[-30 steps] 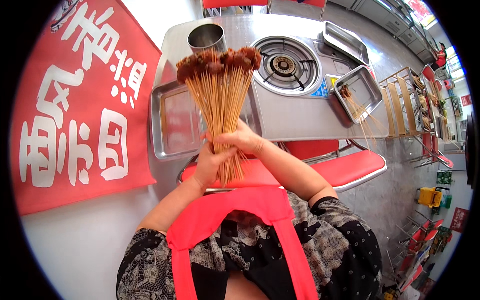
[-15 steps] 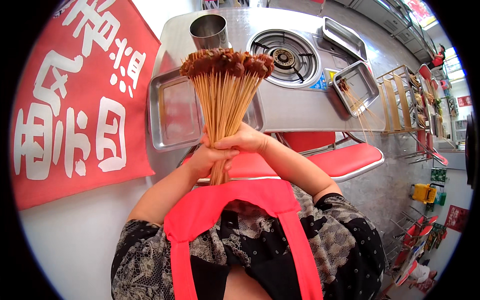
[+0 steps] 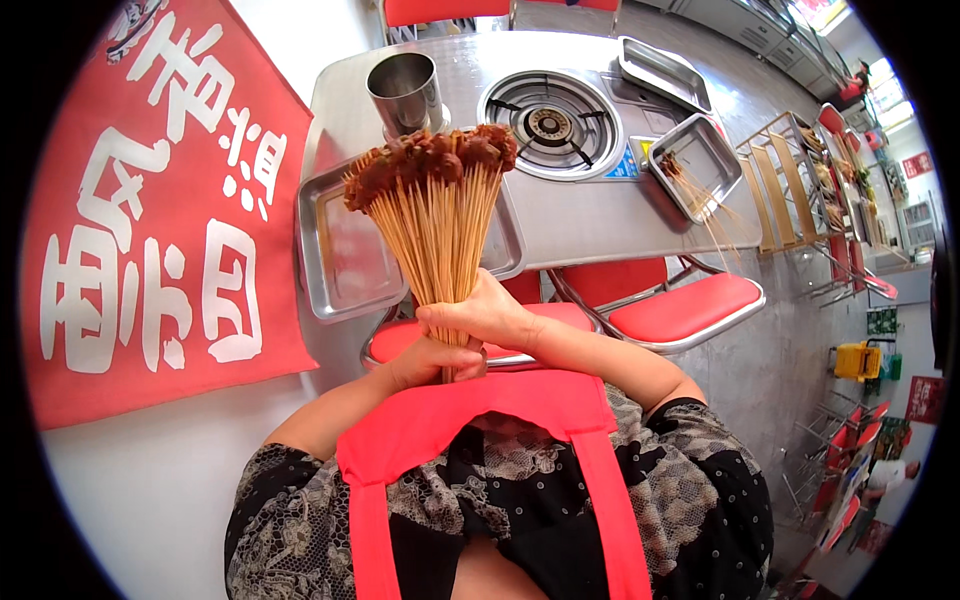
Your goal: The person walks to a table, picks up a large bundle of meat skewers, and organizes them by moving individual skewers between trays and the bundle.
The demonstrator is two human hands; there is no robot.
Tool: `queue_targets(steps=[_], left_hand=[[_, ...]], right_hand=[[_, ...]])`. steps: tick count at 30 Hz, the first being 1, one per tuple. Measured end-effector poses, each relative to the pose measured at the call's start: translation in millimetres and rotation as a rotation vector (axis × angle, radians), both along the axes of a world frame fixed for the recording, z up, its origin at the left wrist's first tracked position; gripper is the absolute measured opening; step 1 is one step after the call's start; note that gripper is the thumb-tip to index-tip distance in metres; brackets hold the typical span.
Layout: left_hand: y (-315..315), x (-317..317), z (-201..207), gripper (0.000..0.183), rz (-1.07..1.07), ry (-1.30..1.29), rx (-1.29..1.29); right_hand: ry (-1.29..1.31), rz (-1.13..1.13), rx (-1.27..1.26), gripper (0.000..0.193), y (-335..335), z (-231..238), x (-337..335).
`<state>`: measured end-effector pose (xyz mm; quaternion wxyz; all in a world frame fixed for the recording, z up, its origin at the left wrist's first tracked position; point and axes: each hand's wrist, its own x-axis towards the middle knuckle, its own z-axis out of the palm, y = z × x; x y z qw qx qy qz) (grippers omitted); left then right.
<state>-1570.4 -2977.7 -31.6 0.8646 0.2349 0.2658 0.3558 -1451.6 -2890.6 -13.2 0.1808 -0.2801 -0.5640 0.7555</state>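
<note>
1. At the table's (image 3: 600, 228) near-left side, we hold a fanned bundle of meat skewers (image 3: 440, 240) in front of the rectangular steel tray (image 3: 345, 245).
2. Our right hand's (image 3: 487, 309) fingers clamp the sticks; our left hand's (image 3: 430, 363) fingers close round them nearer our body.
3. We judge it heavy toward the meat, with stiff, slender sticks apt to slide against each other; a two-handed hold low down suits it.
4. We see smooth tan sticks, lumpy red-brown meat and a shiny cylindrical steel cup (image 3: 405, 103) beyond.
</note>
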Motion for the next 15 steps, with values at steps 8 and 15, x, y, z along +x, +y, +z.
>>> queue_targets(steps=[8,15], left_hand=[[11,20,-26,0.024,-0.115,-0.293,0.052],[46,17,10,0.014,0.331,0.363,-0.042]], right_hand=[[0.123,-0.315,0.248,0.048,-9,7,37],[-0.315,-0.324,0.492,0.050,3,-12,86]])
